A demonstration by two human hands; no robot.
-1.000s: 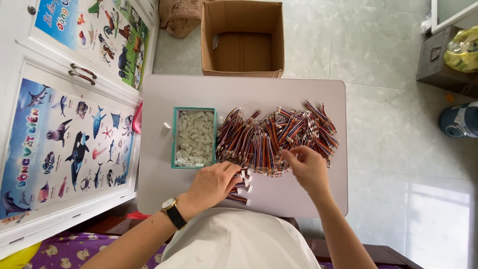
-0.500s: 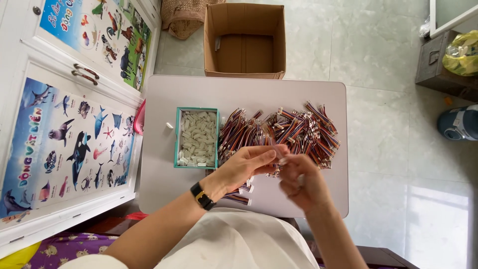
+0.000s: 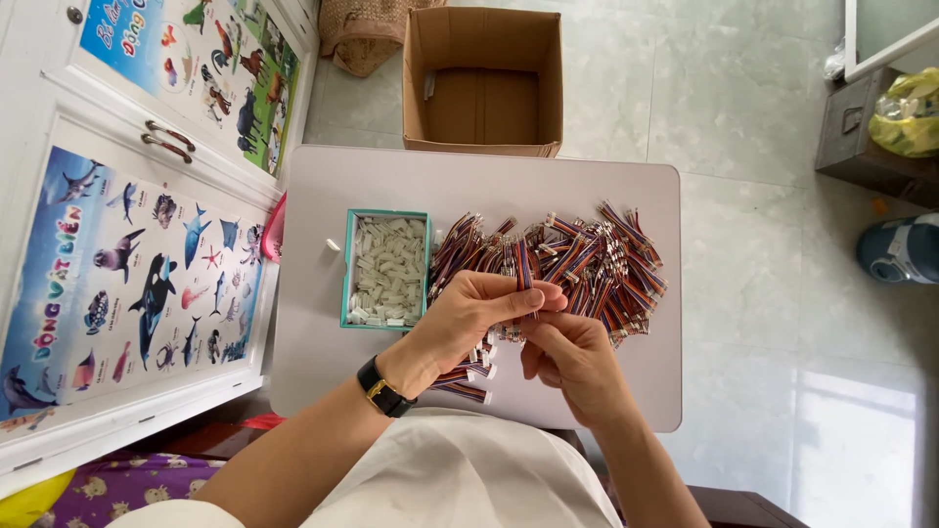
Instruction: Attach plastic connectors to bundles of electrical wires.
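A pale table (image 3: 391,186) carries a teal tray (image 3: 346,274) of white connectors; just right of the tray lies a heap of coloured wires (image 3: 587,259).

- Looks like somebody's home with piecework set up on the floor, not a real workshop
- White cupboard doors (image 3: 147,186) covered in kids' animal posters (image 3: 137,284)
- Pale tiled floor (image 3: 743,117), a small low bench (image 3: 489,181) on it
- Open cardboard box (image 3: 484,83) and a woven basket (image 3: 367,34) parked by the wall
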